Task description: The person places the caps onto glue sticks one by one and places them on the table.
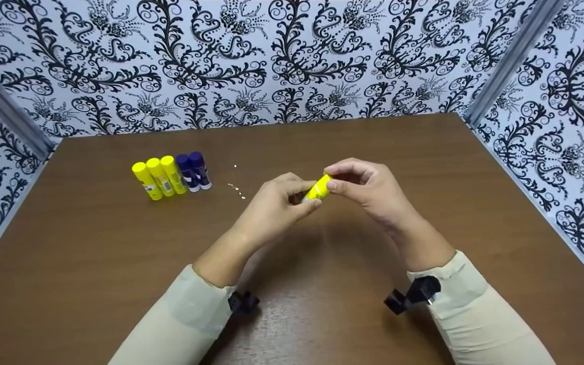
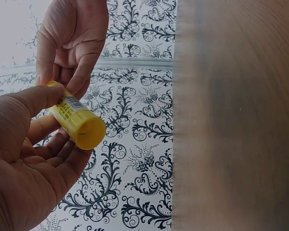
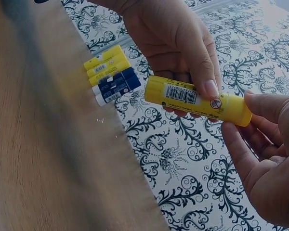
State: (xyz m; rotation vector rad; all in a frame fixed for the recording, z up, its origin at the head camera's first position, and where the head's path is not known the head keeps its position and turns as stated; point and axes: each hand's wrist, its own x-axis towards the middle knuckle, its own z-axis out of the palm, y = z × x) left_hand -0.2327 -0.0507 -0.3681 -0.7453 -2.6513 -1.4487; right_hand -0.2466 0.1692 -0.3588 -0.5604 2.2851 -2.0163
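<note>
A yellow glue stick (image 1: 319, 188) is held above the table between both hands. My left hand (image 1: 279, 203) grips its body with the thumb on one side and fingers on the other. At the far end, my right hand (image 1: 368, 190) pinches the glue stick between thumb and fingertips. A barcode label shows on the glue stick (image 3: 183, 96) in the right wrist view. Seen from the left wrist, its round yellow end (image 2: 90, 134) faces the camera, below the left thumb.
Three yellow glue sticks (image 1: 160, 177) stand in a row on the brown table (image 1: 119, 263), at the left. Two dark purple ones with white lower ends (image 1: 193, 171) adjoin them. Small white bits (image 1: 236, 189) lie nearby. Patterned panels (image 1: 251, 61) enclose the table's back and sides.
</note>
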